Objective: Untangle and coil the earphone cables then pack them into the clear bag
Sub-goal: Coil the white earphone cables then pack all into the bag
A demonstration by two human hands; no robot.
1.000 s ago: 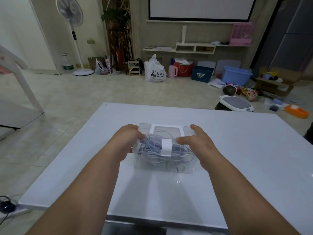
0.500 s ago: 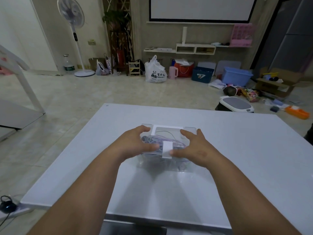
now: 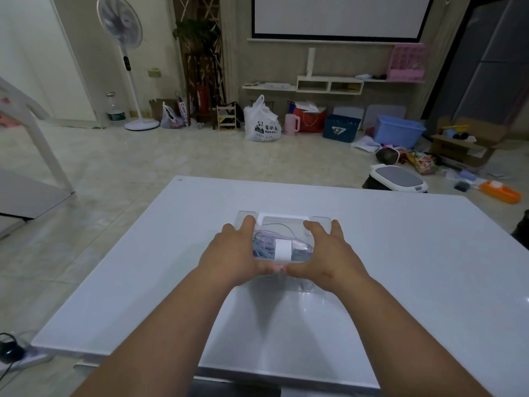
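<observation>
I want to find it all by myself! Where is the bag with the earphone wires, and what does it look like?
Find the big white table right in front. The left hand and right hand rest on a flat bag there. Unlike the white shopping bag on the floor, it is see-through, with purple wires inside and a white strip across it.

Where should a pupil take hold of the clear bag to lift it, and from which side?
Probably its two short ends, coming in from left and right. The clear bag lies flat and wide on the table, with the earphone cables bulging mid-bag. The left hand and right hand rest at those ends.
</observation>
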